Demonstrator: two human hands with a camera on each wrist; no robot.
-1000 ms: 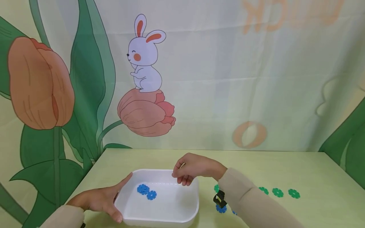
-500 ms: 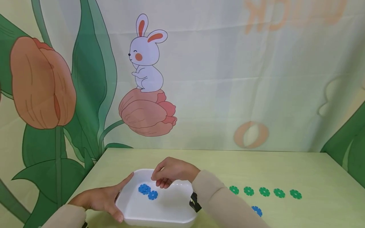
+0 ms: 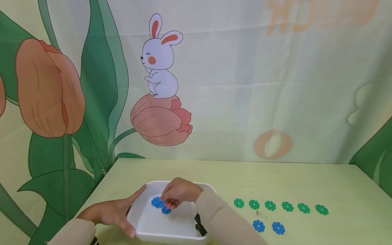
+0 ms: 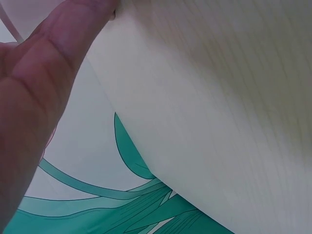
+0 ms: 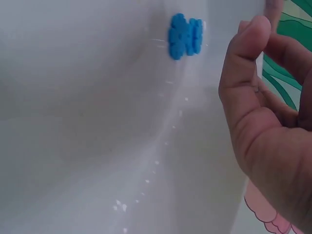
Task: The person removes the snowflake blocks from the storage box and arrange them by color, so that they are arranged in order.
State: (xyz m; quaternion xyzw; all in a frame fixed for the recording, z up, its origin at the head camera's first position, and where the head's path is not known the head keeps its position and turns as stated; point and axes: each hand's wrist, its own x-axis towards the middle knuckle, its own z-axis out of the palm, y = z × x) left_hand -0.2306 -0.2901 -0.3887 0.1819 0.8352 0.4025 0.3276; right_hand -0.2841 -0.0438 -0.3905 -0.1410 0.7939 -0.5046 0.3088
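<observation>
In the head view, my left hand spans the left wall of a white plastic tub, thumb at the front corner and a straight finger along the back one. Inside the tub lie a few blue snowflake building discs, some overlapping. Over them reaches my right hand, its fingertips pointing down and partly covering one disc. In the right wrist view the fingers are loosely bent, with no disc between them, beside the blue discs near the tub wall. Part of the left hand's fingers is hidden.
On the table right of the tub, several green snowflake discs form a row. Two blue discs lie in front of it, close to my right sleeve. A printed curtain hangs behind the table.
My right hand has moved left and down, from over the tub's right rim to the blue discs. My left hand keeps its place on the tub. More table discs are now uncovered.
</observation>
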